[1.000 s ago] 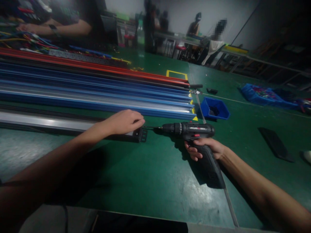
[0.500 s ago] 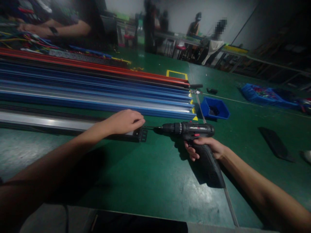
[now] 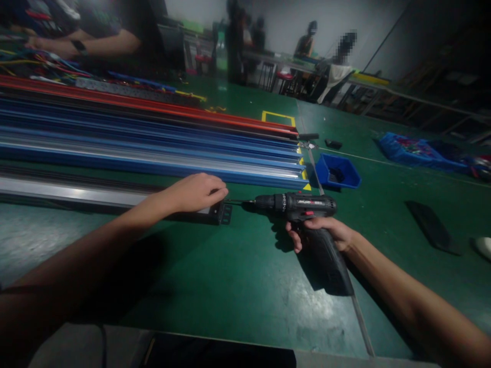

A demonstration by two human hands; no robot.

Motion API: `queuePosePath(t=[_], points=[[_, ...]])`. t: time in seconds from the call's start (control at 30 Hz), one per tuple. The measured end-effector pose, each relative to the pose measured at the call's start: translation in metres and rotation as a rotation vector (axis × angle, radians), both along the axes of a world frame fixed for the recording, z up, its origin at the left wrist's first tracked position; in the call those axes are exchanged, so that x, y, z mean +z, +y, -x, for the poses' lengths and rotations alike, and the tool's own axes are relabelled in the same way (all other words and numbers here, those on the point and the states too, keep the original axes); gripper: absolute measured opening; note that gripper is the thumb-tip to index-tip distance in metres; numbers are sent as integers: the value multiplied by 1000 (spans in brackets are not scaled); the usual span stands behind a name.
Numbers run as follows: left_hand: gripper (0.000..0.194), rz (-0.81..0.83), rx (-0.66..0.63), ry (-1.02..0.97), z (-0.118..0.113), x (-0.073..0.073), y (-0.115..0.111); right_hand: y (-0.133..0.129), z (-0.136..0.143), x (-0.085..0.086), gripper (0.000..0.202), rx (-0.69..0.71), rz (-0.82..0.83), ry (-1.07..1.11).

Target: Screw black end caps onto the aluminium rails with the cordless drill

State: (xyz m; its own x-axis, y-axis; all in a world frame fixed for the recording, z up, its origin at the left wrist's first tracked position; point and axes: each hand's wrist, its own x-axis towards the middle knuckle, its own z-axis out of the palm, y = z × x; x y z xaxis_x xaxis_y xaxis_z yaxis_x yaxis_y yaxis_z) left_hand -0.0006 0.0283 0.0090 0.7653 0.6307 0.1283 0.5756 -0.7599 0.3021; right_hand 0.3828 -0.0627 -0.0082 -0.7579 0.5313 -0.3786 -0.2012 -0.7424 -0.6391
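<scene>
Black drill point(image 3: 311, 202), bit point(image 3: 241, 202) leftward, seemingly level

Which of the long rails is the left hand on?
The black-and-silver rail, nearest the wearer: the left hand lies over its end, by a slotted bracket. The blue rails and red rail lie farther back.

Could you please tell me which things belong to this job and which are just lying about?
Apparently in the job: cordless drill, in the right hand; black-and-silver rail, under the left hand.
Apparently lying about: blue rails; red rail; blue bin.
</scene>
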Motion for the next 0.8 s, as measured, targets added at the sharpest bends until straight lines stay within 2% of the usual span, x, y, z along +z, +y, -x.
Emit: queuePosePath(t=[0.53,0.8], points=[[40,23,18,0,0,0,-1,1,1,4,37,33,30,1],[39,-5,5,-11,-1,1,0,1,6,7,31,29,-23,-13]])
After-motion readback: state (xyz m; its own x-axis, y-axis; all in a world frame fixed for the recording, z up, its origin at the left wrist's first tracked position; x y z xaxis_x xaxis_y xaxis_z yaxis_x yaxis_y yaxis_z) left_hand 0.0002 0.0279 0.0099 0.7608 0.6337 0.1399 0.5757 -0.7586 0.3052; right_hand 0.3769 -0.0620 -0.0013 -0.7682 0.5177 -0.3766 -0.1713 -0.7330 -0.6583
